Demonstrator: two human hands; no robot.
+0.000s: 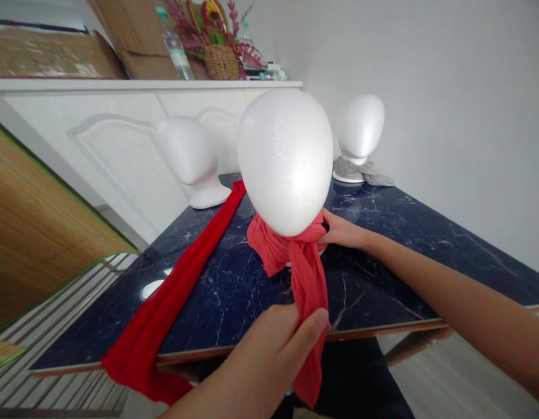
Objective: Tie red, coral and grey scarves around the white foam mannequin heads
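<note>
A white foam mannequin head (286, 151) stands upright near the middle of the table, with a coral-pink scarf (310, 273) wrapped around its neck. One end of the scarf hangs down in front, over the table's near edge. My left hand (286, 337) is closed round this hanging end, thumb on top. At the right side of the neck, my right hand (339, 230) grips the wrapped part; its fingertips are partly hidden behind the cloth. A bright red scarf (182, 291) lies lengthwise on the left, its near end drooping over the edge.
Two more white foam heads stand farther back, one at the left (188, 154) and one at the right (360, 128) with a grey scarf (365, 173) round its base. The dark blue marbled table (409, 233) meets a white cabinet (121, 139) bearing boxes, bottles and a flower basket (221, 61).
</note>
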